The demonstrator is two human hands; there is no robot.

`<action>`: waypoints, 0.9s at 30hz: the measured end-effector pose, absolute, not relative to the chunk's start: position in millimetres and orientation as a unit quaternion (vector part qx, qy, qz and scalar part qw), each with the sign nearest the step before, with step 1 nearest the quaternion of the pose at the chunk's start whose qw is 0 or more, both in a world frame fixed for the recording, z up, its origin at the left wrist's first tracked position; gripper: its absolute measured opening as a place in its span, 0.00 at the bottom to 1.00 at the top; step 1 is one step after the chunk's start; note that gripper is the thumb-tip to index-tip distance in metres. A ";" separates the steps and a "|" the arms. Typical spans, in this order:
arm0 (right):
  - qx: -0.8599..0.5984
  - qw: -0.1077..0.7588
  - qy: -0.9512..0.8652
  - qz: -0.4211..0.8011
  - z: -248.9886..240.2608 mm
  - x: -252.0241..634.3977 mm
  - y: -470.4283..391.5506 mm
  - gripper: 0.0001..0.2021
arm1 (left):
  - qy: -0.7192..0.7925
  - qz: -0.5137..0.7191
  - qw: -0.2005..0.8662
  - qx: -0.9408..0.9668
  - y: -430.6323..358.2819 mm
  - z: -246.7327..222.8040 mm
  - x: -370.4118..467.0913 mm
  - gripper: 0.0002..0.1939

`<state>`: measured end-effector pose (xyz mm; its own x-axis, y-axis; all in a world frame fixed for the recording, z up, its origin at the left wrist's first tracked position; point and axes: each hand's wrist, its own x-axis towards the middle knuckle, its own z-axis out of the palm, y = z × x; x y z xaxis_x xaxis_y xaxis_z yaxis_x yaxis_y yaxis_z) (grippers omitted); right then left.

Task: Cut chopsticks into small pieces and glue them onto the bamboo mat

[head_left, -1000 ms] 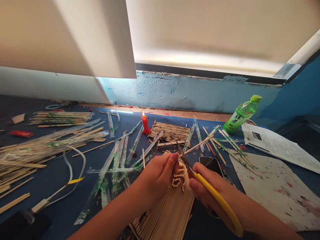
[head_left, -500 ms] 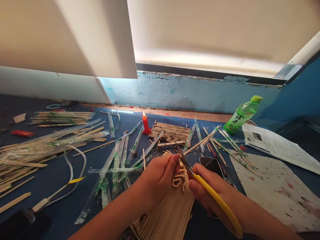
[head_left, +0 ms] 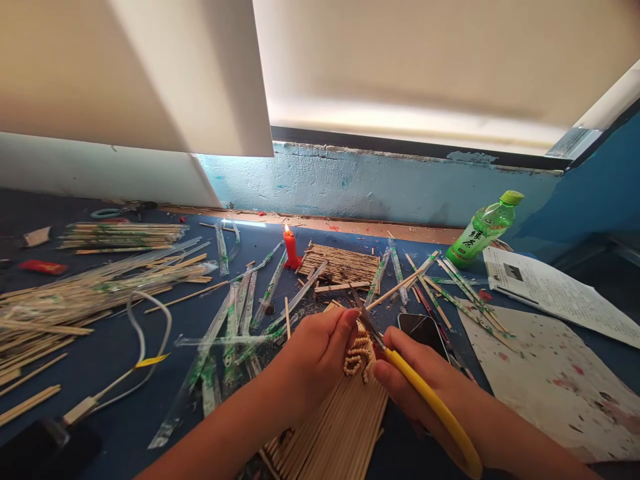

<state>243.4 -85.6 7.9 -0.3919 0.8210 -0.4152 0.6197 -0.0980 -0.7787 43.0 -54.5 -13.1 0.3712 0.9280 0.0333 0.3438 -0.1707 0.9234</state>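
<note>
Two bare hands here: left hand (head_left: 313, 353) at 6 o'clock, right hand (head_left: 425, 363) around 5. One pair of yellow-handled scissors (head_left: 425, 387), also 5ish. One lit red candle (head_left: 291, 250) just off center toward 9, one green tea bottle (head_left: 477, 237) at 3, one smartphone (head_left: 423, 328) at 4, one white cable (head_left: 115, 385) at 8. Wooden chopsticks (head_left: 127, 235) and clear wrappers (head_left: 231, 327)? Loads, overlapping too much to count tbh.

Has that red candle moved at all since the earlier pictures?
No. Judged against the blue wall behind it, the red candle stands in the same spot, just left of the small stick panel.
</note>
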 end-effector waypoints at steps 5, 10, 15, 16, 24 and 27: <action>-0.538 0.106 -0.665 0.507 7.4 245.3 -87.5 0.24 | 0.467 0.302 0.372 0.743 -55.3 -13.9 42.0 0.21; -0.524 0.112 -0.646 0.543 7.3 246.7 -90.5 0.23 | 0.447 0.303 0.266 0.799 -54.3 -22.1 41.4 0.19; -0.516 0.121 -0.629 0.569 10.3 248.3 -94.3 0.24 | 0.404 0.332 0.147 0.840 -53.8 -31.4 40.8 0.16; -0.510 0.126 -0.627 0.576 11.3 248.7 -94.7 0.24 | 0.394 0.339 0.131 0.844 -53.8 -32.0 40.4 0.15; -0.536 0.104 -0.612 0.572 16.2 249.1 -97.3 0.23 | 0.375 0.330 0.075 0.863 -54.2 -30.7 38.0 0.13; -0.533 0.107 -0.644 0.538 14.6 245.5 -96.7 0.22 | 0.373 0.325 0.076 0.866 -53.3 -31.8 37.4 0.13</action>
